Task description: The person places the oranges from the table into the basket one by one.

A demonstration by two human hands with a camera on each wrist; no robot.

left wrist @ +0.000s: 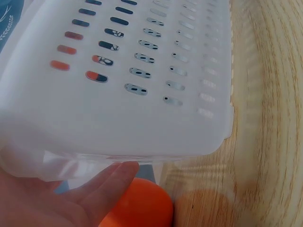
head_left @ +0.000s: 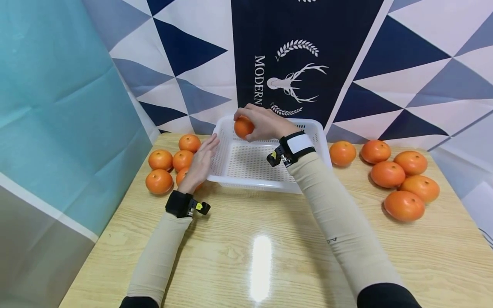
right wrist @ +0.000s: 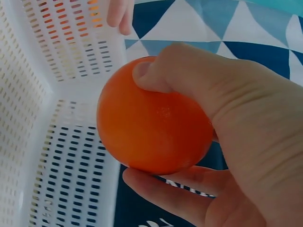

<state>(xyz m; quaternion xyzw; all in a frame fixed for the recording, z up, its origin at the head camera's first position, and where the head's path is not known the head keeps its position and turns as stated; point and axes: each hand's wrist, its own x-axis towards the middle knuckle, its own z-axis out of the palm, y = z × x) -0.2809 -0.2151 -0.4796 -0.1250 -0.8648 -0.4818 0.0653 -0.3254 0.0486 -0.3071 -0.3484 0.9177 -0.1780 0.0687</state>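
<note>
My right hand (head_left: 263, 122) grips an orange (right wrist: 151, 120) between thumb and fingers, over the far left part of a white plastic basket (head_left: 252, 185). The basket has slotted walls, and its floor shows bare in the head view. At the basket's left end is my left hand (head_left: 203, 160), fingers extended, fingertips right at the rim in the left wrist view. Under and beside that hand sits a group of several oranges (head_left: 160, 159), one partly hidden by it. Close below the fingers in the left wrist view lies an orange (left wrist: 142, 208).
Several more oranges (head_left: 387, 174) lie on the right of the wooden table (head_left: 223, 248). One orange (head_left: 342, 153) sits close to the basket's right end. A patterned cloth (head_left: 196, 55) hangs right behind the basket, and a teal cloth (head_left: 65, 107) borders the left side.
</note>
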